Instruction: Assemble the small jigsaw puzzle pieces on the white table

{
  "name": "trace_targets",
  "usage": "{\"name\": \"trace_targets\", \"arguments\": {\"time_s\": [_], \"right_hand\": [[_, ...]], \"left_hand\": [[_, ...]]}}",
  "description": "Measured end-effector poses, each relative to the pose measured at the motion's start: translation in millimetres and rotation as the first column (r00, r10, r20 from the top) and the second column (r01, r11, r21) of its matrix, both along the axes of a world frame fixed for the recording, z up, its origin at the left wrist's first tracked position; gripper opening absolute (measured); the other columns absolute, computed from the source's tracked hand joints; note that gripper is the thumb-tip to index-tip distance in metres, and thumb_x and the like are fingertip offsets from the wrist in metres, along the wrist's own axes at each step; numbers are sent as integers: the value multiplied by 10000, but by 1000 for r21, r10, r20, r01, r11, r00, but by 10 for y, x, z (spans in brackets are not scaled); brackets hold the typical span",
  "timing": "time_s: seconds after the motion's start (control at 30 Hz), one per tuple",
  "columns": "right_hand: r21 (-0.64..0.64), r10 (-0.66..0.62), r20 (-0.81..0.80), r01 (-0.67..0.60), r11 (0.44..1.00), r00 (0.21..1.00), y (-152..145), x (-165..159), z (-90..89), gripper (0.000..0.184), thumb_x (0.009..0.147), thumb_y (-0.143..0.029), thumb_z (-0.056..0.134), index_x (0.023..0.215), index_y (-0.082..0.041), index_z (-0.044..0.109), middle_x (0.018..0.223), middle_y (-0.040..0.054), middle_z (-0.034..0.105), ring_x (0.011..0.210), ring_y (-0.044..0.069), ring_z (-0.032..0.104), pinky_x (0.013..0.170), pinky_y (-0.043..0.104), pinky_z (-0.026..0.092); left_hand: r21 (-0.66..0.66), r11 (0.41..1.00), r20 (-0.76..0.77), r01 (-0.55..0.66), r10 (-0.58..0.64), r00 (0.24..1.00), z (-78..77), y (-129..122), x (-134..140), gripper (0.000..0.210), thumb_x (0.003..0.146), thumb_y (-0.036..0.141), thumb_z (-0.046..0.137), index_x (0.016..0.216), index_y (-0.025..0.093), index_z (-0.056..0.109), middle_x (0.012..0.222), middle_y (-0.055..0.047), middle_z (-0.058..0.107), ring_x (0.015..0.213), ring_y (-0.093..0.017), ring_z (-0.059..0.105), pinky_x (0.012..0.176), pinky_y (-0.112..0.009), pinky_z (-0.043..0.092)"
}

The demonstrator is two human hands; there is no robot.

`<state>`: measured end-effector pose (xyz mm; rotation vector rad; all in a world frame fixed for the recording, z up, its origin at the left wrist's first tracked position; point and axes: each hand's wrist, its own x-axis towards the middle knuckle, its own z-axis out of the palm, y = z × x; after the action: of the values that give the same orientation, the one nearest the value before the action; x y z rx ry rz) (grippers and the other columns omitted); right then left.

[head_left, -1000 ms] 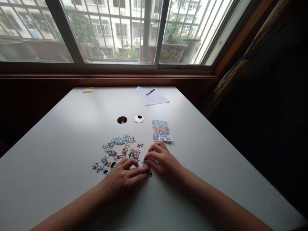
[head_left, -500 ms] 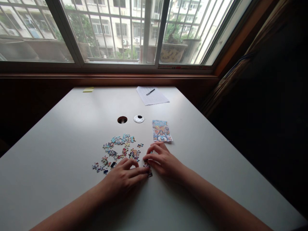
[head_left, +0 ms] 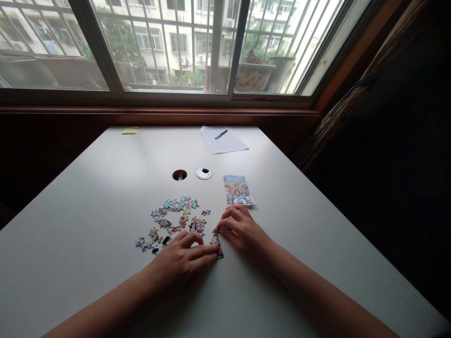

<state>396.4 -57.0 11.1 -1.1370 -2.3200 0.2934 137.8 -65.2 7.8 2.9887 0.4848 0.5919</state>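
Note:
Fingers stretched out, my left hand (head_left: pixel 183 257) rests its fingertips on a small strip of joined jigsaw puzzle pieces (head_left: pixel 220 254), partly covering it. My right hand (head_left: pixel 242 230) is at the strip's far end, thumb and fingers pinched on a jigsaw puzzle piece (head_left: pixel 215 231). Whether that piece is joined to the strip I cannot tell. Loose puzzle pieces (head_left: pixel 181 203) in many colours lie scattered beyond and left of my left hand. Just past my right hand lies a printed picture sheet (head_left: pixel 237 188) with a blue cartoon dog.
On the white table (head_left: pixel 88 202) are a round cable hole (head_left: pixel 179 175) and a silver ring cover (head_left: pixel 204 174). Farther back lie paper sheets (head_left: pixel 229 144) with a pen (head_left: pixel 221 134) on top, and yellow sticky notes (head_left: pixel 130 130). A barred window stands behind the table.
My right hand has shifted slightly right, uncovering the puzzle piece at the strip's far end. My left hand has stayed on the strip.

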Motion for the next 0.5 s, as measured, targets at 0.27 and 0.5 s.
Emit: {"name": "trace_targets", "arguments": {"time_s": [0.27,0.5], "right_hand": [[3,-61,-25,61,998,998,-7,-79,-17,56,903,-270,707,893,-215,703,959,69,655,1110,275,498,1021,491,419],[-17,19,-80,-21,1000,997,-32,-79,26,135,949,-234,622,864,-222,726,960,64,663,1106,264,501,1019,479,428]], "left_hand": [[-3,1000,-3,-1,1,1000,3,-8,5,352,1016,194,456,1343,256,573,1352,-11,638,1047,-205,505,892,-350,444],[-28,1000,-6,12,-12,1000,4,-2,2,360,1030,196,427,1361,242,561,1375,12,626,1044,-220,498,884,-363,431]]}}
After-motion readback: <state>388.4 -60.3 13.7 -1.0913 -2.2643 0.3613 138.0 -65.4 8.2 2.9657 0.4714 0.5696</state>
